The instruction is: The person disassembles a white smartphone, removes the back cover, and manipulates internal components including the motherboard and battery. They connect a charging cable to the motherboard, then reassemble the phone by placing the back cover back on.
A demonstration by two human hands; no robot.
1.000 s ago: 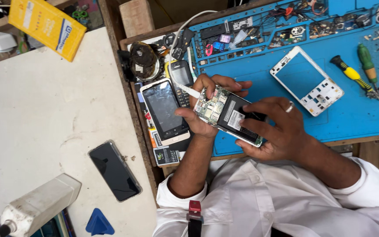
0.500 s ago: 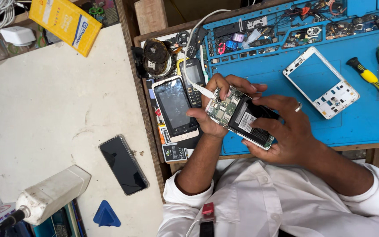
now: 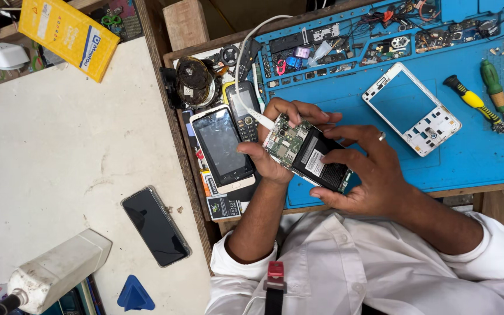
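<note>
Above the blue mat (image 3: 345, 99), left hand (image 3: 275, 146) and right hand (image 3: 368, 175) grip the opened phone (image 3: 307, 153) between them.

A flat yellow box (image 3: 68, 36) with a blue-and-white label lies tilted at the far left of the pale counter (image 3: 59, 151). A dark-screened black phone (image 3: 155, 226) rests nearer, alone. At the blue mat's left edge, a white-framed phone (image 3: 221, 149) shows a blank grey screen, beside small printed cards (image 3: 223, 207).

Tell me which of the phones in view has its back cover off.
The opened phone held in both hands: its green circuit board and black battery are exposed. The white-framed touchscreen phone and black slab phone lie closed, screens up.
</note>
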